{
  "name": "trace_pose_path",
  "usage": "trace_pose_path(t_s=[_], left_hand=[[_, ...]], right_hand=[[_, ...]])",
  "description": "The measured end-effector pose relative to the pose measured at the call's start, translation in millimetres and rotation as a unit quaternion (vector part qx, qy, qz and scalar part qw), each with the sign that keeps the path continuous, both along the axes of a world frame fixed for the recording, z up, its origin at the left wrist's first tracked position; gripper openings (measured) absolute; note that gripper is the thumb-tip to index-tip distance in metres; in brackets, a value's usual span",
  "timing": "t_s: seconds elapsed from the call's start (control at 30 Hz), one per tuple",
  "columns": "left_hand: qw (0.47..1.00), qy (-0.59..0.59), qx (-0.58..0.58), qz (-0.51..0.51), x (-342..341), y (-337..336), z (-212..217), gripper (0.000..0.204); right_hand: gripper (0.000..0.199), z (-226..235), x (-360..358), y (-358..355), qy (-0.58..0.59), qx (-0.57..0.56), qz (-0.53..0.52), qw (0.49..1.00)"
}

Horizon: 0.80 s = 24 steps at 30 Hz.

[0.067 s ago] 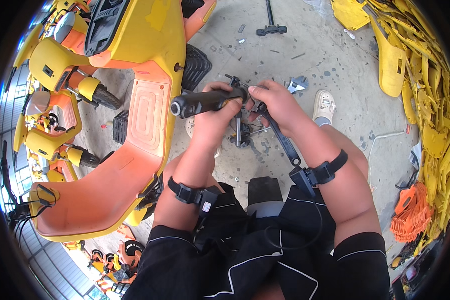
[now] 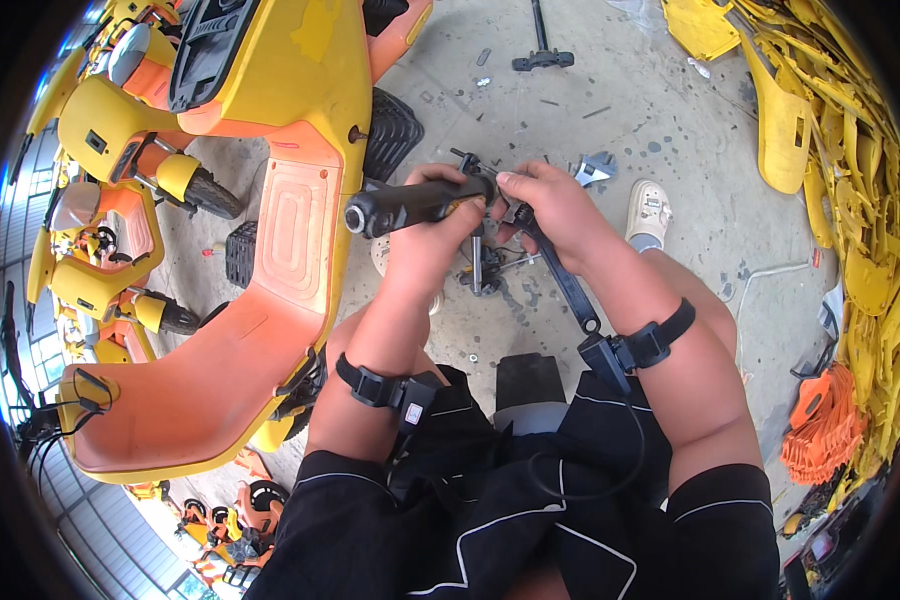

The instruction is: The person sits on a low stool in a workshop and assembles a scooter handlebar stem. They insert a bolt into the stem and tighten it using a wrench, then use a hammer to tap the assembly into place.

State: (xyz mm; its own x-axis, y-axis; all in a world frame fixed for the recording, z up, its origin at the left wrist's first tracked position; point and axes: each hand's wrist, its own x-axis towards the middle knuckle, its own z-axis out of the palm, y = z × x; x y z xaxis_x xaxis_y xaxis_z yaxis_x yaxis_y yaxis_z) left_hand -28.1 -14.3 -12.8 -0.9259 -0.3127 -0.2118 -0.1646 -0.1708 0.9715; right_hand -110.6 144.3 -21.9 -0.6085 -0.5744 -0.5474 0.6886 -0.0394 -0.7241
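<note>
Finding: my left hand (image 2: 434,234) grips a smooth black tube (image 2: 395,208); my right hand (image 2: 558,208) holds a long, dark wrench (image 2: 563,275).

Left hand (image 2: 432,228) and right hand (image 2: 560,205) close together, both gripping.
Left forearm (image 2: 385,300) and right forearm (image 2: 620,280) slant forward and inward, forming a V that narrows forward.

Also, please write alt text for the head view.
A person's left hand grips a thick black tube; the right hand holds a black bar with a ringed end. A yellow-and-orange vehicle body stands left; yellow panels are piled right.
</note>
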Motion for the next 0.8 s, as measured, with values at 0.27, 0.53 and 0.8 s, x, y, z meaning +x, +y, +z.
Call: trace_pose_path(t_s=[0.27, 0.53, 0.8], left_hand=[[0.999, 0.019, -0.032, -0.027, 0, 0, 2, 0.034], [0.994, 0.057, -0.062, -0.076, 0, 2, 3, 0.036], [0.999, -0.031, -0.023, -0.013, 2, -3, 2, 0.033]], right_hand=[[0.026, -8, -4, 2, -0.07, -0.059, 0.0, 0.996], [0.027, -7, -5, 4, -0.078, -0.049, 0.014, 0.996], [0.019, -11, 19, -7, 0.624, 0.32, 0.025, 0.712]])
